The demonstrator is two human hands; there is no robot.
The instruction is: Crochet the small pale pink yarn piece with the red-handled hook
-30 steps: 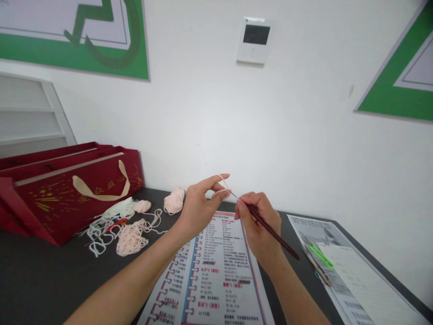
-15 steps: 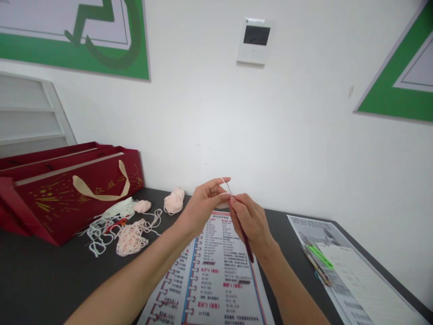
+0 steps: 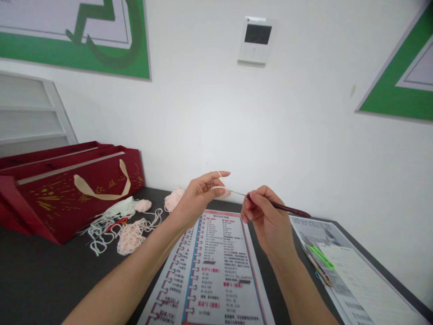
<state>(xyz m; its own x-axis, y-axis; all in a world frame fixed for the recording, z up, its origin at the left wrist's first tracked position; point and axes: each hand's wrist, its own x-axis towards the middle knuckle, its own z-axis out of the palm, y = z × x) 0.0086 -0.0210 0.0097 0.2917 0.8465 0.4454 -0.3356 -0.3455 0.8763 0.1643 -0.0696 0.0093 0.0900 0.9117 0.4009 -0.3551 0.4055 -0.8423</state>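
My left hand (image 3: 205, 188) pinches a small pale pink crochet piece (image 3: 226, 192) between thumb and fingers. A strand of pale yarn (image 3: 220, 177) runs over its raised index finger. My right hand (image 3: 267, 212) is closed around a crochet hook (image 3: 287, 208) with a dark red handle. The hook lies nearly level, its thin metal shaft pointing left and its tip meeting the pink piece. Below both hands lies a printed pattern sheet (image 3: 225, 253) with drawn ring-binder edges. The exact loop at the hook's tip is too small to make out.
Red gift bags (image 3: 84, 189) stand at the left by the wall. Beside them lie pale green yarn (image 3: 118, 210), a tangled pink yarn heap (image 3: 131, 237), a pink ball (image 3: 174, 198) and orange-handled scissors (image 3: 117, 224). At right, papers (image 3: 358, 271) carry a bright green tool (image 3: 321, 256).
My right hand has moved right, away from my left hand. The crochet hook has swung from steep to nearly level. My left hand still holds the pink piece.
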